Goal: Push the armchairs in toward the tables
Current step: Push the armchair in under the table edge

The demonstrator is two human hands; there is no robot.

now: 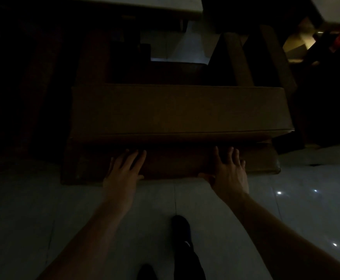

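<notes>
The room is very dark. A boxy brown armchair (177, 110) stands right in front of me, seen from behind and above, its backrest top filling the middle of the view. My left hand (124, 170) lies flat with straight fingers on the chair's back. My right hand (229, 170) presses the same surface further right, fingers spread and thumb out to the left. Beyond the chair a pale table top (161, 5) crosses the top of the view. The chair's seat is mostly lost in shadow.
Pale glossy floor tiles (286, 209) lie under me, with my dark shoe (182, 229) stepping forward. Another brown chair (272, 63) stands at the upper right. A second pale table edge (338, 9) shows at the top right corner. The left side is black.
</notes>
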